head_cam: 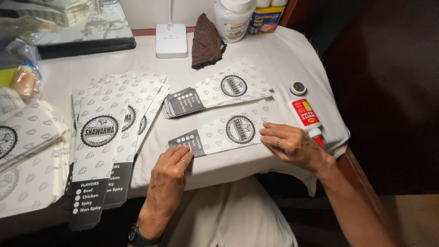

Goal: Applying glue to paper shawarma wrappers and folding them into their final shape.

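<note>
risk: glue bottle (pixel 305 111) lies just beside the right hand (pixel 292 145), a nudge could roll it off the cloth edge | pose: both hands flat, fingers open, pressing the printed paper sleeve (pixel 219 132); left hand (pixel 170 170) on its dark end | sleeve: table front, below the finished stack (pixel 215 93)

Worktop (pixel 274 55) draped in white cloth, pale wall (pixel 141 11) behind its far edge, white lamp base (pixel 171 40) there, dark floor (pixel 388 91) off its right edge.
</note>
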